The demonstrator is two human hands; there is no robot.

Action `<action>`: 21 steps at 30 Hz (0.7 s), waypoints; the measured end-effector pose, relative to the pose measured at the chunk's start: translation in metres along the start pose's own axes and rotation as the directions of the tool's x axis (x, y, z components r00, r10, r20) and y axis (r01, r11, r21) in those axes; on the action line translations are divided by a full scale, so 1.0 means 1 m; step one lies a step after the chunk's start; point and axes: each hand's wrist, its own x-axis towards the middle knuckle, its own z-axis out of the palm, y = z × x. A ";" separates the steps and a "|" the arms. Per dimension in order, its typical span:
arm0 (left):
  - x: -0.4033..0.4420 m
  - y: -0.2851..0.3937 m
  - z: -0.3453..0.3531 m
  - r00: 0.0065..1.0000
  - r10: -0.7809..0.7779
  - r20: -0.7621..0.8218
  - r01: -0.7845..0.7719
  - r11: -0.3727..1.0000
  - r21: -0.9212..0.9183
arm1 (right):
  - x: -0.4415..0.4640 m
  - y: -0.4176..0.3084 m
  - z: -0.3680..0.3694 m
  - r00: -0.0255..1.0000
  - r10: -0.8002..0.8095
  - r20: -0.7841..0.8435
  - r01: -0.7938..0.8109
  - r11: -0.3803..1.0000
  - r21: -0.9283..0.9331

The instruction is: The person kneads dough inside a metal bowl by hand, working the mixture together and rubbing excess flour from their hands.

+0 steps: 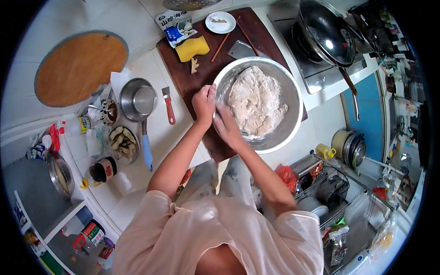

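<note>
2 hands [214, 112] meet at the rim of 1 dough-filled metal bowl [293, 120].

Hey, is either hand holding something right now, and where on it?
The left hand seems to hold the round silver metal bowl by its left rim; whether the blurred right hand grips it cannot be told.

Right hand [225, 123]: fingers blurred | metal blade [243, 49]: partly hidden beneath bowl [294, 107] | far speckled object [190, 3]: cut off by edge | label print on dark jar [103, 169], near left: too small
</note>
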 end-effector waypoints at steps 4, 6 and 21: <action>0.008 0.001 -0.001 0.997 0.075 0.010 -0.075 0.997 0.012 | -0.063 -0.004 -0.101 0.764 0.185 0.618 -0.129 0.983 -0.135; 0.010 0.004 -0.002 0.998 0.063 0.018 -0.064 0.997 0.039 | -0.070 -0.004 -0.107 0.748 0.153 0.646 -0.110 0.988 -0.107; 0.026 0.004 -0.001 0.991 0.106 0.083 -0.113 0.990 0.082 | -0.047 -0.040 -0.032 0.915 0.265 0.304 -0.244 0.964 -0.106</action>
